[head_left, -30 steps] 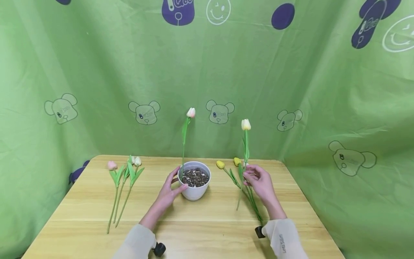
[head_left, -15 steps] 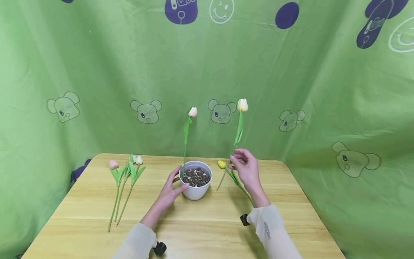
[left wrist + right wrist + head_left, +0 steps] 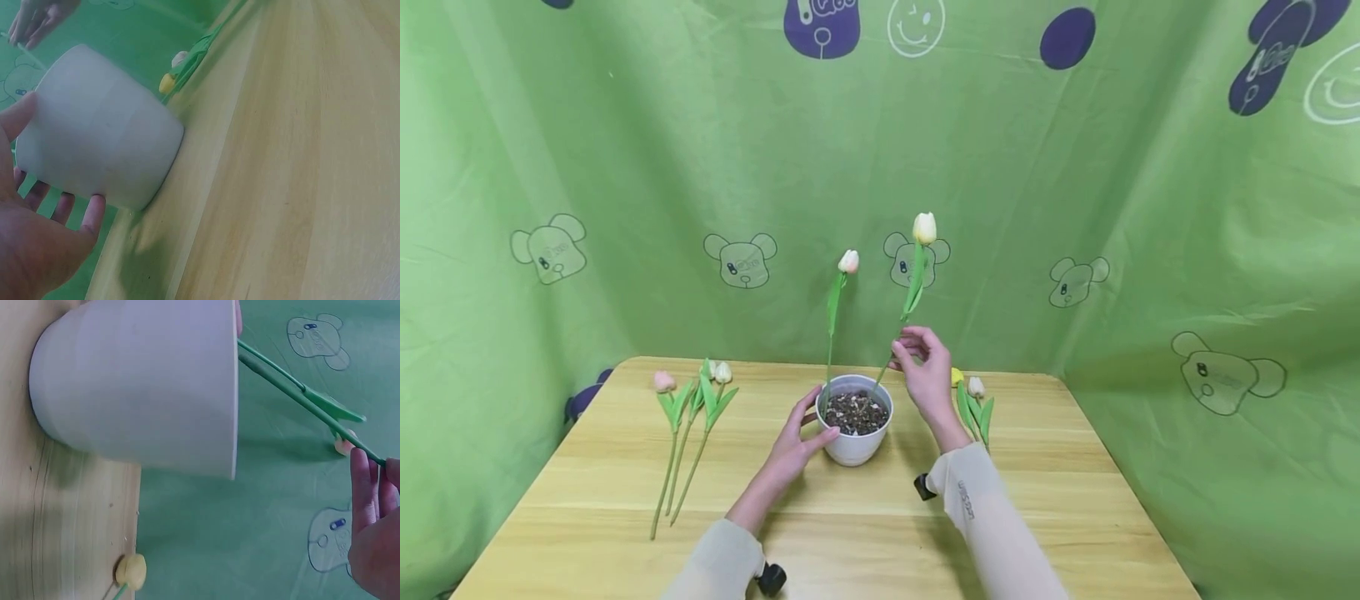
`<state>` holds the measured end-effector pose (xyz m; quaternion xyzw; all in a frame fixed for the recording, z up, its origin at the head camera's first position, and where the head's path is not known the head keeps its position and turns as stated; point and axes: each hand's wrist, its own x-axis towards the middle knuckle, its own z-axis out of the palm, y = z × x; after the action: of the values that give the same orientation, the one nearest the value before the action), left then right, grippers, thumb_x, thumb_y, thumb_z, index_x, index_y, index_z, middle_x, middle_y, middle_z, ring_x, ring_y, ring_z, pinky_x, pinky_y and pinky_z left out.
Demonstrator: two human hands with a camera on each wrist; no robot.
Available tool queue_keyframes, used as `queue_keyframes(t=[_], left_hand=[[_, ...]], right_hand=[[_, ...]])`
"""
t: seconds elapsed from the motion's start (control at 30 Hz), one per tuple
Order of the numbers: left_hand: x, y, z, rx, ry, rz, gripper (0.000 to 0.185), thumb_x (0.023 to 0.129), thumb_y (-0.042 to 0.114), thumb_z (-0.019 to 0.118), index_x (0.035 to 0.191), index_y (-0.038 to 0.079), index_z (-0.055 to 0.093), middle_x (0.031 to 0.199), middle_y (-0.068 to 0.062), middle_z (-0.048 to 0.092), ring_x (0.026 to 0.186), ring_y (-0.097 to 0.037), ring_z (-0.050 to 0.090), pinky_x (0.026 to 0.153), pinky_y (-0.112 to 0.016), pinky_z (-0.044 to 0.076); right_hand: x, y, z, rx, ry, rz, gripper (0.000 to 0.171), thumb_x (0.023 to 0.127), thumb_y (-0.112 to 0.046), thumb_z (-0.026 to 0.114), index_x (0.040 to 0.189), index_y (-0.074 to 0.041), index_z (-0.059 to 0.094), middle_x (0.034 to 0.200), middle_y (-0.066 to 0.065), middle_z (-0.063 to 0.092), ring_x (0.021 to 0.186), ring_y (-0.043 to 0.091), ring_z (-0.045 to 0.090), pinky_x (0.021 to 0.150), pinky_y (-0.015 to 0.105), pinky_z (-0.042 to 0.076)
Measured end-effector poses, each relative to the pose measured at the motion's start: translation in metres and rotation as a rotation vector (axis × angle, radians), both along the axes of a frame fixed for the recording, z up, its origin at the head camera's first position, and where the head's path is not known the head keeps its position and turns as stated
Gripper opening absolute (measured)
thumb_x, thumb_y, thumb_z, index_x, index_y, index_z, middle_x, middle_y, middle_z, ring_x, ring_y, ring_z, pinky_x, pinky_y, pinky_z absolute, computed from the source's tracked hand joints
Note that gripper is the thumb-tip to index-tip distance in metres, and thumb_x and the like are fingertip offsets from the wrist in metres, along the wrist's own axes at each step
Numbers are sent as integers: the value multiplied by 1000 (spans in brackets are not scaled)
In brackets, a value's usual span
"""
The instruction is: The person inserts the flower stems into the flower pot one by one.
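A white flower pot (image 3: 854,450) with dark soil (image 3: 854,412) stands on the table. My left hand (image 3: 790,437) grips its left side, thumb near the front and fingers around the wall, as the left wrist view (image 3: 37,244) also shows. A pale pink-white tulip (image 3: 847,262) stands upright in the soil at the pot's left. My right hand (image 3: 925,371) pinches the stem of a cream-white tulip (image 3: 925,228). This stem (image 3: 312,407) slants down to the left, its lower end overlapping the pot's back right rim in the head view.
Pink and white tulips (image 3: 681,450) lie at the left of the wooden table (image 3: 820,542). To the right, partly hidden by my right arm, lie a yellow tulip (image 3: 957,377) and a white one (image 3: 976,387). A green printed curtain (image 3: 880,150) hangs behind.
My right hand has lifted the cream-white tulip from the right-hand bunch and carried it left to the pot. My left hand has stayed on the pot.
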<state>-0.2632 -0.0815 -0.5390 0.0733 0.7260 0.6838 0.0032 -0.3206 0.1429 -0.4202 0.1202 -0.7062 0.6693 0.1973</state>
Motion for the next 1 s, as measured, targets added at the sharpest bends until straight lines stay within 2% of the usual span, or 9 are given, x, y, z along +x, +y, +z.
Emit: queue_keyframes(t=[0.17,0.3,0.5,0.67,0.8,0.9,1.0], left_hand=[[-1,-1,-1,6,1,-1,85,91,28,79,161,35,32,169,-8,30,148,-41,38,115,-74,31],[-1,-1,0,12,6,-4,85,91,29,79,161,35,33,169,-8,31,148,-41,38,114,-74,33],[0,0,1,18,4,-7,84,91,27,79,161,34,33,168,-9,32,147,-40,39,114,-74,33],[0,-1,0,20,8,0,84,91,27,79,161,34,33,169,-8,31,147,-39,40,114,-74,33],[0,-1,0,17,8,-4,85,91,28,79,162,34,33,169,-8,30,147,-40,40,114,-74,32],[0,-1,-1,15,8,-4,85,91,28,79,162,34,32,169,-9,31,147,-40,40,114,-74,32],[0,0,-1,12,7,1,84,91,28,79,161,35,33,169,-8,31,147,-40,40,114,-74,33]], right_hand=[[-8,-17,-5,38,27,-22,27,93,5,69,120,5,64,107,22,67,89,16,64,77,44,65],[-12,-27,-8,43,34,-26,26,94,6,69,119,4,65,106,21,67,90,20,64,76,41,66],[-19,-37,-15,57,57,-40,24,94,5,69,118,3,65,105,20,68,92,22,65,78,44,65],[-26,-44,-22,69,84,-55,23,94,2,69,117,3,65,105,19,69,94,23,66,76,38,66],[-30,-47,-25,69,113,-53,22,95,2,69,117,5,65,104,20,69,94,28,66,79,50,64],[-30,-49,-27,86,126,-48,21,96,1,68,117,3,65,105,20,69,95,30,67,80,53,64],[-30,-50,-29,120,129,-46,21,96,-1,68,117,0,65,106,18,69,96,30,68,80,51,64]])
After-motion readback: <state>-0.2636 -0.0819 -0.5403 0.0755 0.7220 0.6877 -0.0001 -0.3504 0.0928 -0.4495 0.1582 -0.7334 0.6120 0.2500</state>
